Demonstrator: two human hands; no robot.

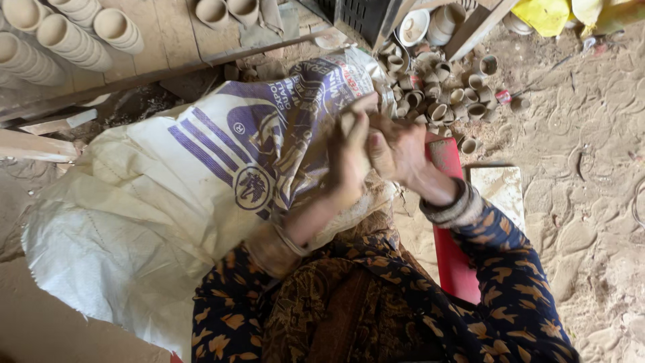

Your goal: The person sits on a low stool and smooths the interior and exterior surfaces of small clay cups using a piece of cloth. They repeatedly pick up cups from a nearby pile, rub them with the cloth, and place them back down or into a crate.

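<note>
- The person's left hand [349, 158] is raised in front of the body, forearm angled up from the lap, fingers curled inward against the other hand.
- The right hand [398, 149] meets it from the right, wrist bent, fingers folded around the left one's fingertips; both are smeared with clay.
- Something small and pale seems pressed between the two hands, but motion blur makes it impossible to tell what it is or how firmly it is held.
- The hands hover just above the upper edge of a large white woven sack [161, 202] that lies across the lap and spreads out to the left.
- The sack bears purple stripes, a round purple emblem and blocks of print on its upper part; its lower part is plain white.
- Just beyond the hands lies a heap of small clay cups [443, 87], close together on the ground.
- More cups [67, 37] lie in rows on wooden planks at upper left.
- A red board [451, 255] runs beneath the right forearm, with a pale slab [500, 191] beside it.
- Open sandy ground [591, 168] stretches away to the right.
</note>
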